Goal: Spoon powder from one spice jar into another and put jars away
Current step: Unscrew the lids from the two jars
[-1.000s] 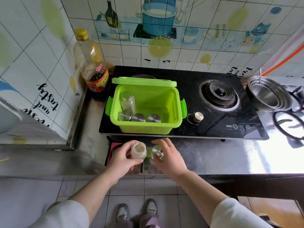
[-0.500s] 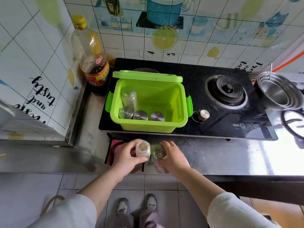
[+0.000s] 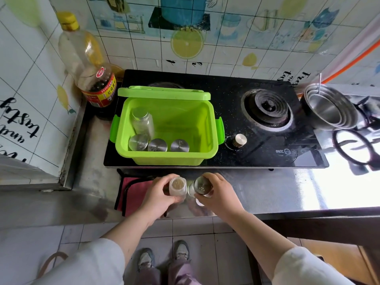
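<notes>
The left hand [image 3: 156, 199] is gripping an open jar [image 3: 177, 186] while the right hand [image 3: 221, 195] is clamping a capped jar [image 3: 200, 186] beside it.

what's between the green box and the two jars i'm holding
In the head view, only the stove's black front edge and bare steel counter lie between the green box and the open jar and capped jar.

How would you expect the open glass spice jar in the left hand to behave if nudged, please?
The open clear glass spice jar of tan powder looks tall and narrow, so it probably tips easily. With no lid, powder would likely spill. Smooth glass may be slippery.
</notes>
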Demonstrator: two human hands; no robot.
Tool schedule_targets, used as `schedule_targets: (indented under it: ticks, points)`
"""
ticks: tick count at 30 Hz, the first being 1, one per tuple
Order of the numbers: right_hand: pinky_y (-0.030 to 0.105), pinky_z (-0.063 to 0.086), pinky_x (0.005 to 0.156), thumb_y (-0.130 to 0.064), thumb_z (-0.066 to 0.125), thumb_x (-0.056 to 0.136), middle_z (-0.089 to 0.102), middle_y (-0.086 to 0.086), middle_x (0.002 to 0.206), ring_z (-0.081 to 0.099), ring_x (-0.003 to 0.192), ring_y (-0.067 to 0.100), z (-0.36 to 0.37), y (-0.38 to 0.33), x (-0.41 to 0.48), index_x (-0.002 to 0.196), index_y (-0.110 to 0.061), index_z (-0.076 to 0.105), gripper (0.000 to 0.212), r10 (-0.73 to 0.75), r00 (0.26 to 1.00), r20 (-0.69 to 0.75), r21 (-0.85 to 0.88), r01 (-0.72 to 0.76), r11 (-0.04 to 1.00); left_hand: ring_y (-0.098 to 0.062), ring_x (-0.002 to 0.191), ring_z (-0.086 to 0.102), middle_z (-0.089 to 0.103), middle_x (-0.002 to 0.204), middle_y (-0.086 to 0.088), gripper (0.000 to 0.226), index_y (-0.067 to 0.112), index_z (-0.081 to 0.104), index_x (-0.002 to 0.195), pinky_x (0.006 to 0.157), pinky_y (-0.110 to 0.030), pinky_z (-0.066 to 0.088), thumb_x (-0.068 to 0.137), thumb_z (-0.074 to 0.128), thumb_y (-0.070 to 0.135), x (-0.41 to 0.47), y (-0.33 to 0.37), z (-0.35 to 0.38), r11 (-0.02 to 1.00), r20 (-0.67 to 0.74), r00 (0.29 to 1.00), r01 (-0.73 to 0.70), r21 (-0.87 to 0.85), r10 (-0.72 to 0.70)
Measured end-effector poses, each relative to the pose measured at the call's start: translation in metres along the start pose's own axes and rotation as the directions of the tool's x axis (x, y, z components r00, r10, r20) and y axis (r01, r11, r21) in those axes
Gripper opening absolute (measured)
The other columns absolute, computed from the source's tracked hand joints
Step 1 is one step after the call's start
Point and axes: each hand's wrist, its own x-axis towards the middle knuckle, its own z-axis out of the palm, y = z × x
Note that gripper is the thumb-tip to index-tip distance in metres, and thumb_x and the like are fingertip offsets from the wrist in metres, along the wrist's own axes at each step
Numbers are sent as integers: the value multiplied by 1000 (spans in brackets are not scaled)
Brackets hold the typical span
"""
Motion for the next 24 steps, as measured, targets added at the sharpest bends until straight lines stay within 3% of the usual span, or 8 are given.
schedule_targets:
  ticks: [9,11,14,16,20,24]
  points:
    - [21,49,76,-39,75,73,56,-6,102,54,83,9,-1,7,1,112,-21,58,46,5,1000,-4,23,-5,1000,-3,104,54,57,113,12,57,43,63,105,82,-16,40,65,87,11,9,-3,7,998,-1,1000,13,53,-13]
    - [21,49,76,-39,74,73,56,-6,102,55,82,9,-2,6,0,110,-22,58,44,18,1000,4,35,-18,999,1,92,58,57,113,6,57,41,63,105,67,-5,41,66,84,6,9,-3,9,997,-3,1000,7,82,-7]
    - [19,48,75,-40,73,74,56,-7,101,55,81,9,-4,6,-3,108,-22,59,41,28,1000,2,49,-28,998,12,60,59,55,112,4,58,46,62,100,44,-6,41,68,82,2,11,-6,12,998,0,1000,25,53,-25]
    - [16,46,72,-40,73,73,56,-8,100,55,80,9,-5,8,-5,107,-21,59,41,25,1000,-5,46,-25,999,13,54,56,56,112,5,61,51,60,98,40,-6,40,68,82,3,13,-7,13,998,-13,999,37,52,-36]
    - [16,47,71,-41,76,72,56,-10,102,54,77,6,-3,15,-4,111,-25,58,46,7,1000,-1,30,-7,1000,10,61,60,56,112,8,63,54,59,98,44,-5,41,67,81,3,15,-6,16,997,-26,1000,20,78,-18]
    - [22,49,75,-38,77,72,55,-10,106,55,82,8,-6,17,-2,114,-26,57,48,-1,1000,15,11,1,1000,-8,103,57,57,116,8,61,36,61,114,77,-11,38,66,84,7,17,-7,17,988,-24,1000,-11,154,15]
